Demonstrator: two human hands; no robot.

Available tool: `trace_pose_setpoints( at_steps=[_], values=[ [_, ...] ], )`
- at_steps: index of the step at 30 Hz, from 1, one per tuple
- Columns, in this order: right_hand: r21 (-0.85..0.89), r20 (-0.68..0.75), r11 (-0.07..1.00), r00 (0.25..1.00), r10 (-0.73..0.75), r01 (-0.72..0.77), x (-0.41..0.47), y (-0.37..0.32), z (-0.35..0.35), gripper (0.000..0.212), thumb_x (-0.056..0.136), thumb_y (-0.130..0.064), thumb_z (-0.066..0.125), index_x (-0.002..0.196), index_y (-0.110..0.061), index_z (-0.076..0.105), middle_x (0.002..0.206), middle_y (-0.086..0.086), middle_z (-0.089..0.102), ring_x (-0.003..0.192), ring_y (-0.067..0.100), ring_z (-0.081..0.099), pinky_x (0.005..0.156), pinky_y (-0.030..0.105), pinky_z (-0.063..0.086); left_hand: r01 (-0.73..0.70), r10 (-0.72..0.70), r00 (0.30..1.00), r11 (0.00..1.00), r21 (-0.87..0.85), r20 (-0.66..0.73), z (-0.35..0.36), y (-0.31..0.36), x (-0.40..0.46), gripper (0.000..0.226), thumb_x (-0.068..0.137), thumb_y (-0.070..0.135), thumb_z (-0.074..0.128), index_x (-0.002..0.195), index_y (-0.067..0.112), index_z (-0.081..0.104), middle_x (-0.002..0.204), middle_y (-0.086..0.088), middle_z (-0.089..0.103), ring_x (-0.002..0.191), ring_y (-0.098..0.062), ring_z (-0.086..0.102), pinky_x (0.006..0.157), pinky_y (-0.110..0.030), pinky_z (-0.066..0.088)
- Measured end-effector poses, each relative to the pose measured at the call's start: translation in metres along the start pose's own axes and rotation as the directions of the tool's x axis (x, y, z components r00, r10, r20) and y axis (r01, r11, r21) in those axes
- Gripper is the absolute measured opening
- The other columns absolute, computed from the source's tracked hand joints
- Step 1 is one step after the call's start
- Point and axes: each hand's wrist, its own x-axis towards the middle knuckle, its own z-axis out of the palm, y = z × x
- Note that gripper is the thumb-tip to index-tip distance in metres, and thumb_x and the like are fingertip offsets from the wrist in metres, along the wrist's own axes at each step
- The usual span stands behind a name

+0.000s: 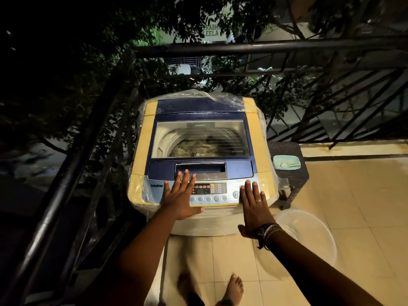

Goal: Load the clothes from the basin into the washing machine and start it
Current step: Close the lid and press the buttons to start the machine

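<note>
Both hands lie flat with fingers straight, holding nothing. Left hand (180,196) rests on the left part of the control panel (209,192), its fingertips reaching the lower edge of the lid handle recess (201,167). Right hand (254,205) rests at the right end of the same panel, fingertips just beside the round buttons at that end.

1 washing machine (198,151) stands directly ahead of both hands. Its lid (201,138) is closed. Clothes (192,146) are visible through the lid window, inside the drum, beyond the fingertips of both hands. 1 basin (309,235) sits on the tiled floor, below and to the right of the right wrist; it appears to hold no clothes, so loading is judged complete.

Remaining step, as judged: start the machine. The panel's long axis runs left to right between the 2 hands. A row of about 5 round buttons (208,198) lies between the hands along the panel's near edge, and the display (202,187) above them shows lit indicators. A larger button (236,194) lies just left of the right fingertips; its marking is too small to confirm. Right hand is the nearer hand for that button.

Count: 2 hands, 1 machine, 1 basin, 1 stool (289,173) to the right of the right hand, carrying 1 pale green dish (286,162).
</note>
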Motion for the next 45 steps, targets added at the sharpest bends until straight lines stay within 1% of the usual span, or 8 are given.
trace_pose_setpoints(
  at_steps=[4,10,15,21,27,32,37,45],
  values=[
    [0.001,0.013,1.000,1.000,-0.005,0.005,0.000,0.002,-0.003,0.129,0.070,-0.057,0.062,0.156,-0.005,-0.019,0.160,0.022,-0.031,0.149,0.043,-0.025,0.125,0.055,0.002,0.018,-0.019,0.999,0.999,-0.049,-0.039,0.001,0.001,-0.004,0.118,0.079,0.085,0.050,0.158,0.033,-0.021,0.163,0.005,-0.034,0.152,-0.022,-0.028,0.122,-0.064,-0.001],
    [0.020,0.027,1.000,1.000,-0.015,0.014,-0.001,0.004,-0.010,0.132,0.069,-0.059,0.067,0.157,-0.009,-0.018,0.163,0.019,-0.025,0.151,0.042,-0.020,0.125,0.054,0.005,0.051,-0.057,0.995,0.997,-0.065,-0.088,0.008,0.007,-0.015,0.116,0.081,0.080,0.053,0.151,0.037,-0.030,0.165,0.006,-0.029,0.154,-0.019,-0.023,0.123,-0.062,0.001],
    [-0.004,0.045,0.998,0.997,-0.065,0.066,-0.004,0.008,-0.019,0.134,0.071,-0.057,0.077,0.158,-0.024,-0.019,0.164,0.020,-0.021,0.151,0.046,-0.017,0.123,0.056,0.008,0.071,-0.075,0.996,0.994,-0.084,-0.056,0.005,0.010,-0.020,0.116,0.082,0.075,0.058,0.157,0.033,-0.021,0.164,0.007,-0.030,0.154,-0.019,-0.023,0.122,-0.063,0.002],
    [-0.022,0.085,0.994,0.990,-0.109,0.112,-0.005,0.017,-0.022,0.125,0.076,-0.054,0.077,0.158,-0.031,-0.014,0.163,0.019,-0.025,0.150,0.046,-0.020,0.123,0.057,0.009,0.101,-0.102,0.995,0.992,-0.078,-0.010,0.011,0.010,-0.036,0.115,0.082,0.077,0.056,0.160,0.030,-0.015,0.163,0.006,-0.033,0.154,-0.019,-0.024,0.120,-0.066,0.004],
    [-0.051,0.090,0.991,0.989,-0.116,0.121,-0.005,0.017,-0.025,0.121,0.078,-0.051,0.074,0.159,-0.028,-0.012,0.163,0.025,-0.022,0.150,0.049,-0.016,0.123,0.054,0.011,0.102,-0.100,0.995,0.989,-0.109,0.025,0.021,0.004,-0.052,0.115,0.082,0.078,0.055,0.158,0.034,-0.019,0.158,0.011,-0.040,0.148,-0.015,-0.032,0.121,-0.064,0.000],
    [-0.045,0.088,0.991,0.989,-0.122,0.126,-0.007,0.019,-0.025,0.120,0.080,-0.053,0.073,0.159,-0.030,-0.013,0.163,0.023,-0.023,0.151,0.047,-0.017,0.124,0.053,0.010,0.110,-0.102,0.993,0.983,-0.148,0.059,0.015,0.006,-0.056,0.112,0.085,0.074,0.057,0.160,0.032,-0.015,0.154,0.013,-0.040,0.141,-0.009,-0.034,0.121,-0.062,0.005],
    [-0.030,0.077,0.990,0.988,-0.135,0.138,-0.010,0.022,-0.024,0.119,0.080,-0.050,0.074,0.159,-0.030,-0.013,0.163,0.022,-0.024,0.151,0.046,-0.017,0.124,0.052,0.009,0.161,-0.145,0.984,0.972,-0.173,0.098,0.017,0.014,-0.059,0.117,0.082,0.074,0.061,0.160,0.031,-0.015,0.155,0.012,-0.041,0.152,-0.017,-0.028,0.122,-0.060,0.010],
    [-0.049,0.043,0.988,0.989,-0.144,0.146,-0.011,0.023,-0.019,0.122,0.075,-0.044,0.076,0.160,-0.028,-0.011,0.163,0.026,-0.021,0.151,0.048,-0.014,0.124,0.053,0.013,0.190,-0.174,0.978,0.970,-0.154,0.115,0.019,0.019,-0.056,0.119,0.081,0.074,0.064,0.160,0.029,-0.013,0.161,0.007,-0.037,0.152,-0.020,-0.028,0.120,-0.062,0.015]
  ],
)
